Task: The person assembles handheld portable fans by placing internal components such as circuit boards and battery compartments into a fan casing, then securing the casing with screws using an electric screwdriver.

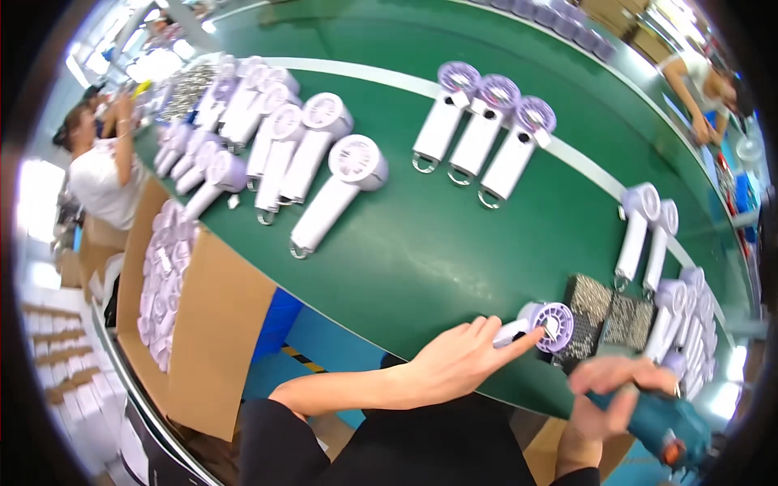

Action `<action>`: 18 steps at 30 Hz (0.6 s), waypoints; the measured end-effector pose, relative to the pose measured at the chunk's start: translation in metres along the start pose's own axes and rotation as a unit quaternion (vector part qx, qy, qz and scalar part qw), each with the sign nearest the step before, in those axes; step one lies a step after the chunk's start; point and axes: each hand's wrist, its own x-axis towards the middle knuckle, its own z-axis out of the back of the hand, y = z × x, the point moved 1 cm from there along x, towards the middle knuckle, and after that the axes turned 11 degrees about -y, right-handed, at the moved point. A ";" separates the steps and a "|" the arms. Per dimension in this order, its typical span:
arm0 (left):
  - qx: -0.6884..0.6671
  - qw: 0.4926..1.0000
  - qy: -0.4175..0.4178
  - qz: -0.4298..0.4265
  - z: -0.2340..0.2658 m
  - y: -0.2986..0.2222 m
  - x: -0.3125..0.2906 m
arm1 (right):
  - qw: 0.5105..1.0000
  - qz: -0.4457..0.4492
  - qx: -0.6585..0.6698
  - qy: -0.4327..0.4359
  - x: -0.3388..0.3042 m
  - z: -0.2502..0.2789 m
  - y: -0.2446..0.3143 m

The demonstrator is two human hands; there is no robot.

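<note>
My left hand [458, 360] is closed around a small white and purple handheld fan [554, 327] near the table's front edge. Its index finger reaches onto the fan's round slotted head. In my right hand [608, 393] is a teal electric screwdriver [668, 425], gripped by its body and slightly blurred. The screwdriver's front end is close to the fan's head, but I cannot tell whether the two touch. Beside the fan, a tray of small screws [630, 321] and another full tray [591, 298] stand on the green table [405, 275].
Handheld fans [336, 194] lie in rows at the left, and three more fans [485, 138] lie further back. Others [668, 316] crowd the right side. A cardboard box [219, 324] of purple parts stands off the left edge. People [101, 174] work at left and far right.
</note>
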 end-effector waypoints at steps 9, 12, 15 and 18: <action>-0.572 0.747 -0.207 0.269 0.084 0.057 0.042 | 0.966 0.064 0.104 -0.229 0.044 0.116 -0.002; -0.721 0.658 -0.118 0.181 0.105 0.109 0.063 | 0.935 0.025 0.035 -0.351 0.044 0.117 -0.016; -0.714 0.613 -0.262 0.215 0.104 0.106 0.086 | 0.941 0.008 0.049 -0.334 0.040 0.127 -0.028; -0.766 0.578 -0.211 0.186 0.096 0.113 0.097 | 0.944 0.014 0.042 -0.328 0.040 0.130 -0.030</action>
